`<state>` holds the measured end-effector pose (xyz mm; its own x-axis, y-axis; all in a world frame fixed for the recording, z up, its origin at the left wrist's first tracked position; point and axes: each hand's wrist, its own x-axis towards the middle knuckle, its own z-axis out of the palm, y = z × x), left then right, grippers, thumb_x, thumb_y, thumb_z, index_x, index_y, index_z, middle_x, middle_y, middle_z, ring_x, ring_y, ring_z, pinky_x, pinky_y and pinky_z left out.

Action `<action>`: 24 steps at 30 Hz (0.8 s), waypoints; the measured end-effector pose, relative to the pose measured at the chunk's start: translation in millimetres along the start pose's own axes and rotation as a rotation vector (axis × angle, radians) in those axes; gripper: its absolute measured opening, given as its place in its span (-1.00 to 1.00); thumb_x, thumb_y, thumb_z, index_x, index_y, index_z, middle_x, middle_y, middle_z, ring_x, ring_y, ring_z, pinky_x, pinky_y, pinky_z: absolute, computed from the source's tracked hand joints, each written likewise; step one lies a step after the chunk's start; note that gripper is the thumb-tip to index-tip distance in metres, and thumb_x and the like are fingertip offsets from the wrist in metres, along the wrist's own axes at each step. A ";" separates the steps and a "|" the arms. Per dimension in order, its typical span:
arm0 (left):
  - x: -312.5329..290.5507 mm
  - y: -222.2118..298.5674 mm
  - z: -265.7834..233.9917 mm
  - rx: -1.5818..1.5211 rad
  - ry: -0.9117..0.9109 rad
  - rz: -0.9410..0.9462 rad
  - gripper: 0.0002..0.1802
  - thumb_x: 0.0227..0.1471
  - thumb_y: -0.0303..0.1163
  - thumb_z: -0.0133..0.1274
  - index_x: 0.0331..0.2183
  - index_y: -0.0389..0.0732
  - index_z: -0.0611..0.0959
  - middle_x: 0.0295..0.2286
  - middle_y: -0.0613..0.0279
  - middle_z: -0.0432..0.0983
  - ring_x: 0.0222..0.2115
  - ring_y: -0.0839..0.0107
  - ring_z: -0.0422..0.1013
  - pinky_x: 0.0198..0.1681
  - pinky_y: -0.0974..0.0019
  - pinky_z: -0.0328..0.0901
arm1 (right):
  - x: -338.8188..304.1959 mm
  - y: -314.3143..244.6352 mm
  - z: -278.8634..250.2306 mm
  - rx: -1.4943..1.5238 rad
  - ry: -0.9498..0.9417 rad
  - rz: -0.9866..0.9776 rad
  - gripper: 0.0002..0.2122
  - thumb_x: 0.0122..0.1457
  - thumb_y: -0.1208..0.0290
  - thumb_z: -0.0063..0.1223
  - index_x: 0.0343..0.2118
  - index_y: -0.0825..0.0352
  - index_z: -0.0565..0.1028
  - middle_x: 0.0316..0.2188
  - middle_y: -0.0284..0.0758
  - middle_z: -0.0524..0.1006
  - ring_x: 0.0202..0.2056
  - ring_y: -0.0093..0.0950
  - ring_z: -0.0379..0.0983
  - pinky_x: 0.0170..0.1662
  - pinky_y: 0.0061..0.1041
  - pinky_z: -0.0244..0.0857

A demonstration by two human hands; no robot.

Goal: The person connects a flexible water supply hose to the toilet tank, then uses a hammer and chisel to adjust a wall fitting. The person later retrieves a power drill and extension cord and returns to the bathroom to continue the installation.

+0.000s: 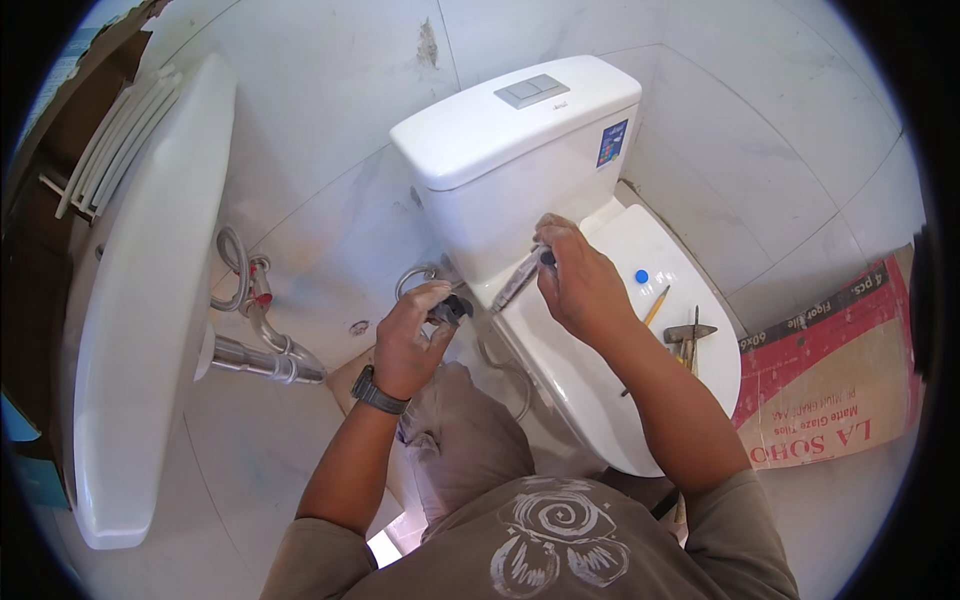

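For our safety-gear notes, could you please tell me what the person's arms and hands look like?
The left hand and right hand are ungloved, with pale, dusty smudges. A dark watch is worn on the left. The sleeves are short and grey-brown.

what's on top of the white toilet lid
A round blue cap, a yellow pencil and a hammer-shaped metal tool lie there; the bare right forearm covers whatever lies beneath.

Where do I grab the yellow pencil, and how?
Probably pinch the yellow pencil by its uncovered upper part, coming from above and the far side: it's thin, lies on the white toilet lid, and its lower part is hidden by the right forearm.
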<state>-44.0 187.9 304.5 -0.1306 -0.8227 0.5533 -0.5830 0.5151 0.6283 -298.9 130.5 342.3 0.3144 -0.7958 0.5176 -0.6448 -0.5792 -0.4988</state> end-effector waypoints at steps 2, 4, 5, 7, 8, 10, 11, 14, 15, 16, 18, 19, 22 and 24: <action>2.5 -2.5 -3.6 0.129 -0.025 0.154 -0.45 -0.15 -0.67 0.33 -0.04 -0.21 0.65 -0.01 0.05 0.58 -0.12 0.15 0.58 -0.04 0.20 0.50 | 2.6 -14.4 -13.7 0.107 0.107 -0.188 -0.68 0.08 0.69 0.11 -0.09 0.33 0.40 -0.04 -0.06 0.56 -0.08 -0.06 0.58 -0.09 -0.23 0.52; 6.7 -1.9 -6.0 0.251 -0.015 0.205 -0.45 -0.20 -0.68 0.31 -0.06 -0.17 0.67 -0.01 0.10 0.59 -0.14 0.14 0.58 -0.06 0.21 0.49 | 5.6 -27.9 -26.5 0.184 0.114 -0.279 -0.63 0.04 0.76 0.10 -0.06 0.34 0.41 0.01 -0.05 0.55 -0.01 -0.08 0.57 -0.06 -0.26 0.52; 9.3 -0.9 -7.3 0.314 -0.011 0.236 -0.44 -0.22 -0.69 0.30 -0.08 -0.15 0.68 -0.01 0.12 0.59 -0.15 0.13 0.57 -0.07 0.21 0.49 | 8.1 -33.8 -31.0 0.226 0.121 -0.301 -0.62 0.04 0.77 0.10 -0.05 0.34 0.42 0.02 -0.05 0.55 -0.01 -0.09 0.57 -0.05 -0.28 0.52; 14.5 1.9 -9.0 0.365 -0.017 0.288 -0.49 -0.20 -0.66 0.28 -0.10 -0.15 0.69 -0.02 0.17 0.60 -0.18 0.17 0.58 -0.12 0.22 0.49 | 13.3 -43.1 -37.0 0.305 0.134 -0.344 -0.61 0.05 0.78 0.11 -0.03 0.34 0.45 0.04 -0.06 0.55 -0.01 -0.11 0.58 -0.04 -0.30 0.53; 16.5 3.7 -8.7 0.393 -0.023 0.313 -0.51 -0.18 -0.65 0.28 -0.11 -0.15 0.70 -0.02 0.19 0.61 -0.19 0.19 0.58 -0.14 0.22 0.48 | 16.0 -46.4 -38.4 0.284 0.149 -0.351 -0.62 0.07 0.78 0.11 -0.02 0.35 0.45 0.04 -0.05 0.56 0.00 -0.12 0.58 -0.03 -0.31 0.53; 17.7 8.0 -7.3 0.362 -0.033 0.337 -0.54 -0.17 -0.63 0.26 -0.12 -0.15 0.70 -0.04 0.19 0.61 -0.20 0.20 0.58 -0.18 0.22 0.48 | 20.2 -50.2 -39.2 0.254 0.180 -0.359 -0.63 0.09 0.77 0.11 -0.01 0.36 0.47 0.04 -0.04 0.56 0.00 -0.15 0.59 -0.02 -0.33 0.53; 17.7 9.8 -6.2 0.344 -0.040 0.343 -0.55 -0.16 -0.62 0.26 -0.12 -0.15 0.70 -0.04 0.19 0.62 -0.21 0.21 0.58 -0.19 0.22 0.47 | 21.7 -51.9 -37.9 0.293 0.213 -0.342 -0.62 0.09 0.76 0.12 -0.01 0.36 0.47 0.04 -0.06 0.56 0.02 -0.13 0.57 0.01 -0.31 0.50; 16.4 13.0 -3.0 0.353 -0.021 0.358 -0.55 -0.15 -0.61 0.25 -0.11 -0.18 0.69 -0.05 0.17 0.62 -0.22 0.20 0.58 -0.19 0.21 0.48 | 24.5 -53.5 -34.5 0.400 0.303 -0.291 -0.62 0.09 0.74 0.14 0.00 0.36 0.47 0.02 -0.09 0.56 0.05 -0.08 0.53 0.06 -0.26 0.47; 16.0 13.3 -2.1 0.348 -0.022 0.355 -0.55 -0.15 -0.61 0.25 -0.11 -0.18 0.69 -0.05 0.16 0.62 -0.22 0.20 0.58 -0.19 0.21 0.49 | 24.8 -53.5 -33.9 0.393 0.323 -0.279 -0.62 0.10 0.74 0.14 0.01 0.37 0.47 0.02 -0.08 0.56 0.04 -0.07 0.54 0.05 -0.27 0.47; 15.7 13.4 -1.2 0.342 -0.023 0.353 -0.55 -0.15 -0.61 0.25 -0.11 -0.18 0.69 -0.06 0.15 0.62 -0.23 0.19 0.59 -0.19 0.21 0.49 | 25.0 -53.6 -33.5 0.387 0.343 -0.267 -0.63 0.11 0.74 0.14 0.01 0.37 0.47 0.03 -0.07 0.55 0.03 -0.07 0.55 0.04 -0.28 0.48; 15.2 13.4 0.6 0.340 -0.032 0.364 -0.55 -0.15 -0.61 0.25 -0.11 -0.19 0.69 -0.07 0.13 0.63 -0.24 0.18 0.59 -0.19 0.20 0.49 | 25.1 -54.3 -32.6 0.346 0.342 -0.309 -0.66 0.14 0.75 0.11 0.00 0.41 0.46 0.03 -0.02 0.56 0.01 -0.13 0.58 0.01 -0.34 0.50; 15.1 13.7 1.7 0.344 -0.040 0.379 -0.56 -0.15 -0.61 0.24 -0.12 -0.19 0.69 -0.07 0.12 0.63 -0.24 0.17 0.59 -0.19 0.20 0.50 | 25.0 -54.9 -32.1 0.322 0.348 -0.323 -0.68 0.16 0.76 0.09 -0.01 0.43 0.46 0.04 0.01 0.56 0.00 -0.16 0.60 0.00 -0.38 0.51; 13.7 16.8 6.3 0.326 -0.027 0.394 -0.57 -0.15 -0.61 0.26 -0.13 -0.20 0.69 -0.08 0.11 0.63 -0.25 0.15 0.60 -0.19 0.19 0.50 | 23.2 -59.2 -29.7 0.330 0.343 -0.301 -0.68 0.16 0.75 0.09 0.00 0.43 0.45 0.03 0.01 0.56 -0.01 -0.16 0.61 0.00 -0.38 0.50; 13.6 19.1 8.6 0.297 0.003 0.381 -0.57 -0.16 -0.61 0.28 -0.13 -0.21 0.69 -0.08 0.10 0.63 -0.24 0.14 0.60 -0.19 0.18 0.50 | 22.6 -61.2 -28.8 0.357 0.330 -0.289 -0.68 0.16 0.75 0.09 -0.01 0.42 0.45 0.04 0.01 0.56 -0.02 -0.15 0.61 -0.01 -0.38 0.51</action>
<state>-63.7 184.5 319.3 -0.3775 -0.5876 0.7157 -0.6980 0.6885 0.1971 -272.4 153.0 404.5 0.1718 -0.5317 0.8293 -0.2712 -0.8349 -0.4790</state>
